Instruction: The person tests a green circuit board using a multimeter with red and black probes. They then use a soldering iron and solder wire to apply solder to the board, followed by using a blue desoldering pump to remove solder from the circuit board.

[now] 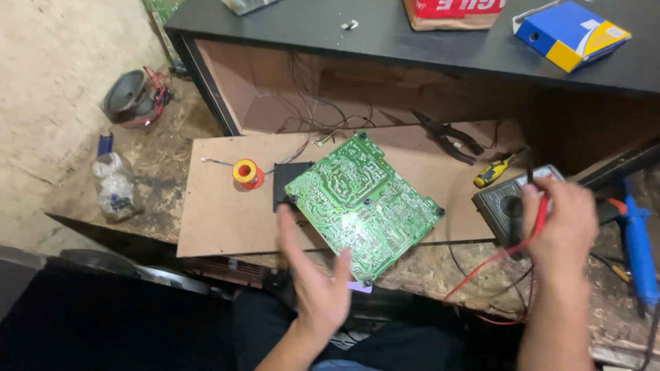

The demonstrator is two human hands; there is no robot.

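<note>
A green circuit board [363, 203] lies solder side up on a brown hardboard sheet [220, 220]. My left hand [316, 282] hovers just in front of the board's near edge, fingers spread, holding nothing. My right hand [562, 227] is closed around red and black test probes [540, 209], whose red lead [488, 264] loops down over the bench edge. That hand rests over a dark grey multimeter [505, 206] at the board's right.
An orange solder spool [246, 173] stands left of the board. Black pliers [450, 141] and a yellow-handled screwdriver [493, 172] lie behind. A blue soldering tool [639, 247] is at far right. A dark desk [385, 34] overhangs with boxes; a speaker [130, 96] sits on the floor.
</note>
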